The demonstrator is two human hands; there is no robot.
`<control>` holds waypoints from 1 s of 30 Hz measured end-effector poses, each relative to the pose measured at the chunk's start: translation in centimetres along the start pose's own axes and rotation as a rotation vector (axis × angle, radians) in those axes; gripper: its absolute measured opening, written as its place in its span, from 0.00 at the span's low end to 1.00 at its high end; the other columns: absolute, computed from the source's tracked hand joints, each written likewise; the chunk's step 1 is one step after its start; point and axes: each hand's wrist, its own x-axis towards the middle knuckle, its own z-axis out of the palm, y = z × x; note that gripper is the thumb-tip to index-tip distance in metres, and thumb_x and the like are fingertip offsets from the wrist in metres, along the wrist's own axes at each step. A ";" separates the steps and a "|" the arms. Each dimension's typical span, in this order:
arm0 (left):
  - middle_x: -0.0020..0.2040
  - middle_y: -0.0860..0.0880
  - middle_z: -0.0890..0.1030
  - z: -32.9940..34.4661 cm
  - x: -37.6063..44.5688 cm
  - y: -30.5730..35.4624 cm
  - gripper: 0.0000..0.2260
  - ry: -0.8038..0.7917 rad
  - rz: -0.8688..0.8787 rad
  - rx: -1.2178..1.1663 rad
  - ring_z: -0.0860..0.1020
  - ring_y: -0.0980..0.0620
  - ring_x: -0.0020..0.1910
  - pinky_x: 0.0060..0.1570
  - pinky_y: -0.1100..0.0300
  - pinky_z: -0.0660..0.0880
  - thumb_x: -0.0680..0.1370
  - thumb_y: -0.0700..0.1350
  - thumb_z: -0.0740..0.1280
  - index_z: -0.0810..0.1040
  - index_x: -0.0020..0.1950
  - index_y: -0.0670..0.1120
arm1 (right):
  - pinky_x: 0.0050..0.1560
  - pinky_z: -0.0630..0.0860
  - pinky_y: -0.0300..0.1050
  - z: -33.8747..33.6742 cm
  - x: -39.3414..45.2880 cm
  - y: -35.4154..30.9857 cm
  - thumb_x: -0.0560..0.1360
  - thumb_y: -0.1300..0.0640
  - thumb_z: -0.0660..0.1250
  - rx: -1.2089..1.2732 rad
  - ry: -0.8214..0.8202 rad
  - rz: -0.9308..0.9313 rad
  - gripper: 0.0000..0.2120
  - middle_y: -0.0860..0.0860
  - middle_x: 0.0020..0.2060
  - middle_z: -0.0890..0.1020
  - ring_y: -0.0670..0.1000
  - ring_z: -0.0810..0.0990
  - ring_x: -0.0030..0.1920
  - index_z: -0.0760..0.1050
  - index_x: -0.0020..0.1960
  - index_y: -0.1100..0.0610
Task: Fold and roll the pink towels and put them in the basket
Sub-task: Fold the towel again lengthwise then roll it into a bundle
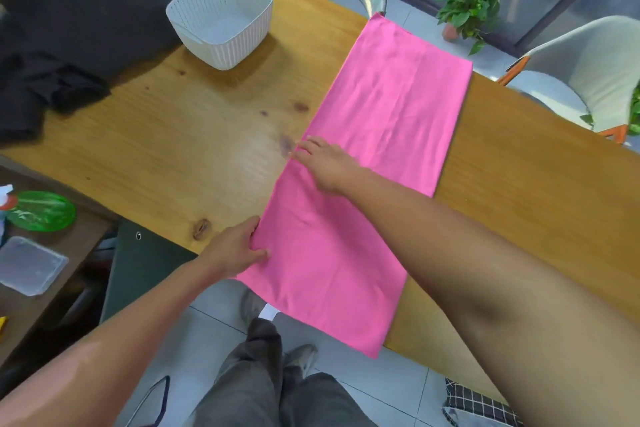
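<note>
We see the pink towel [374,163] laid flat in a long strip across the tabletop [194,135], its near end hanging over the near edge. Our left hand [232,250] pinches the towel's left edge near the near edge of the tabletop, while our right hand [322,163] rests farther along that same edge, fingers straight and flat. The white basket [221,17] stands well apart toward the far left corner, beside dark cloth [52,45].

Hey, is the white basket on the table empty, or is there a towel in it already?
Empty. The white basket shows its bare bottom, and the pink towel lies flat on the table.
</note>
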 end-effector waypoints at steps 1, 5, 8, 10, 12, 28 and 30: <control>0.50 0.50 0.81 -0.2 0.0 0.0 0.18 -0.031 0.028 -0.018 0.79 0.48 0.47 0.47 0.51 0.76 0.76 0.51 0.71 0.72 0.62 0.49 | 0.71 0.67 0.55 -0.8 1.3 -0.4 0.78 0.66 0.61 -0.040 -0.021 -0.067 0.30 0.53 0.78 0.61 0.56 0.57 0.78 0.62 0.78 0.53; 0.47 0.52 0.81 0.0 -0.3 0.2 0.13 -0.086 0.145 -0.049 0.79 0.50 0.44 0.44 0.54 0.75 0.79 0.48 0.68 0.69 0.62 0.53 | 0.65 0.69 0.51 -2.0 4.6 -1.3 0.79 0.62 0.61 -0.160 -0.135 -0.205 0.20 0.52 0.66 0.73 0.54 0.66 0.70 0.72 0.69 0.51; 0.41 0.52 0.78 -0.2 -1.2 1.1 0.12 -0.097 0.190 -0.051 0.76 0.53 0.39 0.38 0.56 0.70 0.79 0.46 0.67 0.68 0.59 0.55 | 0.61 0.67 0.50 -2.1 5.3 -1.5 0.78 0.61 0.62 -0.268 -0.200 -0.220 0.15 0.51 0.62 0.75 0.54 0.67 0.67 0.76 0.62 0.50; 0.40 0.48 0.79 -0.2 -2.1 1.8 0.15 -0.117 0.176 -0.066 0.75 0.51 0.37 0.37 0.53 0.70 0.78 0.45 0.69 0.67 0.60 0.55 | 0.63 0.67 0.50 -2.0 5.3 -1.6 0.78 0.61 0.62 -0.341 -0.226 -0.233 0.15 0.52 0.63 0.75 0.55 0.67 0.67 0.77 0.62 0.50; 0.39 0.41 0.78 -0.3 -3.0 2.5 0.18 -0.140 0.143 -0.104 0.73 0.49 0.34 0.34 0.52 0.70 0.75 0.43 0.69 0.66 0.58 0.56 | 0.66 0.67 0.51 -2.0 5.0 -1.5 0.78 0.61 0.62 -0.414 -0.244 -0.266 0.15 0.52 0.65 0.74 0.55 0.66 0.69 0.77 0.63 0.50; 0.43 0.38 0.76 4.8 -9.8 11.5 0.05 0.152 0.016 -0.226 0.71 0.47 0.38 0.39 0.51 0.68 0.71 0.34 0.65 0.72 0.45 0.37 | 0.65 0.67 0.50 -4.3 -2.4 6.2 0.76 0.67 0.63 -0.627 -0.032 -0.420 0.12 0.51 0.54 0.81 0.55 0.80 0.55 0.78 0.55 0.56; 0.39 0.40 0.73 6.2 -10.3 13.4 0.05 0.135 0.032 -0.180 0.67 0.51 0.35 0.37 0.54 0.65 0.71 0.34 0.66 0.70 0.43 0.38 | 0.59 0.70 0.48 -4.3 -4.2 7.8 0.76 0.65 0.64 -0.597 -0.022 -0.422 0.10 0.52 0.53 0.80 0.55 0.80 0.54 0.77 0.55 0.56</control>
